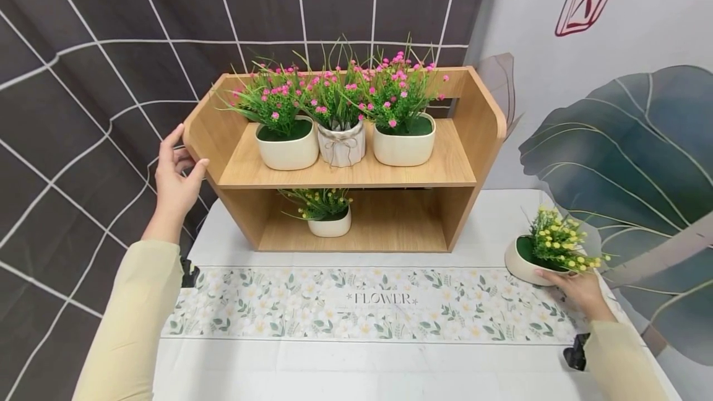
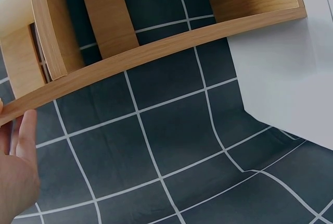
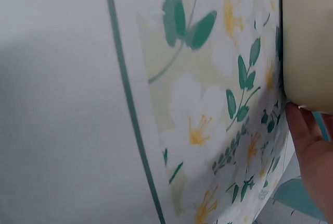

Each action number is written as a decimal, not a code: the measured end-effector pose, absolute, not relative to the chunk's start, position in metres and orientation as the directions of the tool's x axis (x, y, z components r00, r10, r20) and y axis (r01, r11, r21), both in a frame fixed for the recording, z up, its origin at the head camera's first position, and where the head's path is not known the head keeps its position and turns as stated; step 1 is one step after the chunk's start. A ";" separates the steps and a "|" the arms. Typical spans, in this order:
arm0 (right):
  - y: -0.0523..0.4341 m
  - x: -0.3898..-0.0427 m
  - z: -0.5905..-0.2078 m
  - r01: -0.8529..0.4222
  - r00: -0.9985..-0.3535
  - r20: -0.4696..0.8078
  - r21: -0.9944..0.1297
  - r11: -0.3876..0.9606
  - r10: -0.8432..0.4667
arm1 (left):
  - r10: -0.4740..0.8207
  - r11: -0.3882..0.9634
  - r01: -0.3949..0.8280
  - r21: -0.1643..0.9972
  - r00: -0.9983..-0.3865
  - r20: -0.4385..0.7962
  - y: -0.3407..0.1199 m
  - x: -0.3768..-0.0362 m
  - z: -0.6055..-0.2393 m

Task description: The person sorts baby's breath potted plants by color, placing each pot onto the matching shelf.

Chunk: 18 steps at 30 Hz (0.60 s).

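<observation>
nearest the lens, two pale yellow sleeves (image 1: 130, 320) run up from the bottom edge, and between them lies the flower-print table runner (image 1: 356, 305) with "flower" lettered at its middle, spread across the white tablecloth (image 1: 334, 370). out on the right, the right hand (image 1: 579, 289) has its fingers curled under the near side of a cream pot of yellow flowers (image 1: 548, 249), thumb lying along the rim, the pot tilted and sitting at the far right end of the runner; the right wrist view shows the pot's cream wall (image 3: 307, 41) pressed right against the fingertips (image 3: 307, 140), with the runner's leaves and blossoms just beneath. over to the left, the left hand (image 1: 175, 175) is up at the left side panel of the wooden shelf (image 1: 356, 172), fingers fairly straight and spread behind the panel, thumb hooked over its front edge, so it has the panel lightly clasped; the left wrist view shows the fingers (image 2: 21, 146) just under that curved wooden edge (image 2: 156, 52). beyond the left thumb, on the upper shelf, three pots of pink flowers (image 1: 342, 110) stand side by side, nearly touching. below them, on the lower shelf, a small white pot of yellow flowers (image 1: 328, 212) sits left of centre. behind it all hangs a dark grid-pattern backdrop (image 1: 83, 67), and past the right hand a big leaf print (image 1: 640, 153).
</observation>
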State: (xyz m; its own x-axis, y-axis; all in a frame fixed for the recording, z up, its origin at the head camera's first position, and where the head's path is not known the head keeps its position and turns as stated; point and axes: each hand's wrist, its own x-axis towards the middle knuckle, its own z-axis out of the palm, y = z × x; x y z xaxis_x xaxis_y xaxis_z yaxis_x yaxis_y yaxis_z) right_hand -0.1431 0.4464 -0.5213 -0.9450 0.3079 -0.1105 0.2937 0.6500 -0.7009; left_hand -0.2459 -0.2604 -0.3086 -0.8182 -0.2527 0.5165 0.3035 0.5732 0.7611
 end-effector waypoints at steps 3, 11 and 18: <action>0.440 -0.141 -0.519 0.316 -0.936 -0.127 -0.717 0.622 0.329 | -0.254 0.582 0.298 0.757 -0.818 0.516 -0.260 -0.245 -0.309; 0.421 -0.139 -0.512 0.309 -0.942 -0.143 -0.724 0.617 0.304 | -0.251 0.599 0.288 0.747 -0.819 0.517 -0.262 -0.245 -0.310; 0.404 -0.133 -0.507 0.293 -0.954 -0.169 -0.688 0.664 0.246 | -0.252 0.610 0.273 0.744 -0.823 0.509 -0.264 -0.244 -0.311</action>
State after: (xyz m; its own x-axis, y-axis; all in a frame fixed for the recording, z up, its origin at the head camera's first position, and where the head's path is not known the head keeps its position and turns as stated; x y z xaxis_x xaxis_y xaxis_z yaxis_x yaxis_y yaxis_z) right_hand -0.1333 0.4045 -0.5074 -0.9545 0.2460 -0.1688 0.2929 0.6645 -0.6875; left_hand -0.2441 -0.2635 -0.3108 -0.8227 -0.2523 0.5094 0.2732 0.6103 0.7436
